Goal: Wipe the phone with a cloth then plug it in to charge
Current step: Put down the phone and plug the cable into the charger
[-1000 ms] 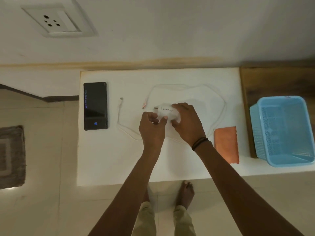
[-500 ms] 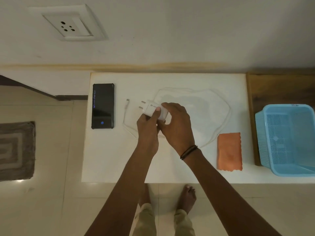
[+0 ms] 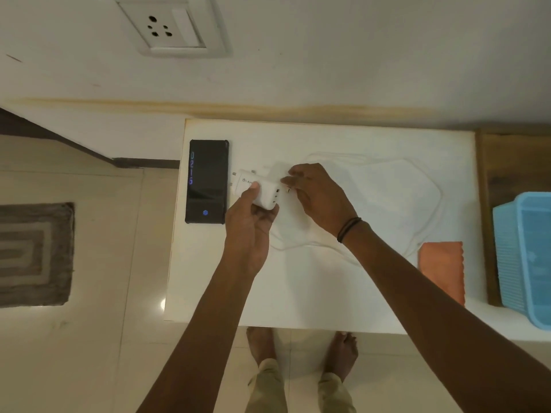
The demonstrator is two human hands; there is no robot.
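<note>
A black phone (image 3: 206,181) lies face up at the left end of the white table (image 3: 313,287), its screen lit with blue digits. My left hand (image 3: 252,226) grips a white charger adapter (image 3: 257,190) just right of the phone, prongs pointing left. My right hand (image 3: 317,196) pinches the end of the white cable (image 3: 423,228) right beside the adapter's ports. The cable loops loosely over the table to the right. An orange cloth (image 3: 442,268) lies flat near the table's right side.
A white wall socket (image 3: 171,25) sits on the wall above the table's left end. A blue plastic basket (image 3: 524,257) stands at the far right on a wooden surface (image 3: 507,162). A grey mat (image 3: 35,254) lies on the floor at left. My bare feet show below the table.
Both hands carried the adapter to the left, close to the phone. My right hand has come off the adapter and now pinches the cable end at its ports.
</note>
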